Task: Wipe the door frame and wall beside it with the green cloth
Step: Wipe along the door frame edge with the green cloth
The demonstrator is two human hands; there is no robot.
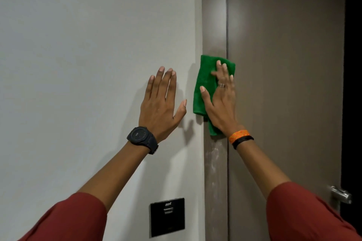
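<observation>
Wall (pixel 78 64): pale grey, broad, fills the left half of view. Door (pixel 284 84): taupe, shut against the frame, right of centre; metal handle (pixel 340 194) low at right edge. Door frame (pixel 214 15): narrow brown vertical strip between wall and door; dusty whitish smears show on it below the cloth.

Left hand (pixel 160 107): flat and spread, palm against the wall just beside the frame, holding nothing. Looks like a brace. Black watch (pixel 142 139) on that wrist.

Right hand (pixel 221 103): fingers splayed, pressing the green cloth (pixel 203 88) flat onto the frame; not clenched round it. Cloth overlaps the frame's wall-side corner and just reaches the door seam.

Black wall panel (pixel 167 216): small, low on wall.

Step in hand, by my reading: wiping the frame at mid height. Next move likely calls for a firm downward stroke over the smeared stretch, keeping palm pressure so the cloth doesn't slip; wall beside it appears not yet wiped.
</observation>
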